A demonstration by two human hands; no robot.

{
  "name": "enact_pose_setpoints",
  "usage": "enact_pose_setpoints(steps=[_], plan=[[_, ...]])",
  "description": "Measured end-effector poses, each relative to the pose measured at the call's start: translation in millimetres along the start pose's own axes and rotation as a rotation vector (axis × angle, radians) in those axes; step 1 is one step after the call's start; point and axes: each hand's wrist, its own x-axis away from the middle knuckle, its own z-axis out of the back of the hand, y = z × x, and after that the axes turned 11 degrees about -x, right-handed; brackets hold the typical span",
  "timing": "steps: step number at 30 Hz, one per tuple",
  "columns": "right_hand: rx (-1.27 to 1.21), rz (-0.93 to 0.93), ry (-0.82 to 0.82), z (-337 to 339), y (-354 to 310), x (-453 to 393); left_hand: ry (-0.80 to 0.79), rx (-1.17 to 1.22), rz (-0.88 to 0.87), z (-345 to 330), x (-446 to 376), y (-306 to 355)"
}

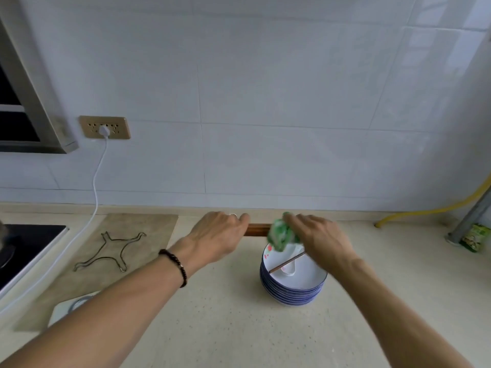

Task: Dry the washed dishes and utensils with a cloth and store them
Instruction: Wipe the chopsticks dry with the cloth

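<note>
You are holding a brown wooden utensil handle [257, 230] level above the beige countertop [225, 314]; only the stretch between your two hands is showing, so what kind of utensil it is cannot be told. Your left hand [216, 235] is gripping its left end, fingers curled over the top. Your right hand [317, 235] is clenching a green-and-white cloth [281, 233] around the handle's right part, the cloth bunched under the fingers.

Just below your right hand a stack of blue-rimmed white plates [293, 281] is sitting on the countertop. On the top plate a white spoon [288, 269] is lying with a brown chopstick [287, 262] slanting across it; whether there is a second chopstick cannot be told.

A dark beaded bracelet [175, 265] is circling your left wrist. Left of that hand a wire trivet [111, 252] is lying on a tan mat [143, 227]. Further left a black cooktop [26, 248] is showing, and a white cable [94, 197] is running up to a plug in a gold wall socket [105, 127]. Far right of your right hand, a yellow hose [435, 208] and a green packet [475, 237] are near the wall.
</note>
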Motion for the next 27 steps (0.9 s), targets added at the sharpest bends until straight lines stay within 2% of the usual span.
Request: enact_pose_setpoints(steps=[2,5,7,9,12,14,17,19,21,23,27], plan=[[-0.001,-0.054,0.016,11,15,4,0.025,-0.01,0.032,-1,1,-8],[0.037,-0.027,0.087,12,-15,-16,0.059,0.049,0.029,9,-8,8],[0.035,0.032,0.064,4,-34,-26,0.068,0.088,0.003,13,-14,21],[-0.019,0.042,0.035,3,-20,-19,0.086,0.039,-0.003,10,-10,10],[-0.033,-0.081,0.019,13,17,-2,0.12,-0.029,0.041,-4,3,-19],[-0.015,-0.121,0.085,16,6,-11,0.129,-0.013,0.066,1,2,-17],[-0.01,0.019,0.13,10,-35,-42,0.158,0.036,0.057,13,-8,3],[-0.029,0.119,0.09,12,-29,-40,0.149,0.014,0.044,12,-4,-6],[-0.062,0.055,0.058,19,3,-26,0.16,-0.02,0.054,2,9,-30],[0.006,-0.037,0.077,24,24,-15,0.202,-0.026,0.095,-3,19,-45],[-0.025,0.076,0.165,16,-26,-45,0.189,0.04,0.072,14,9,-20]])
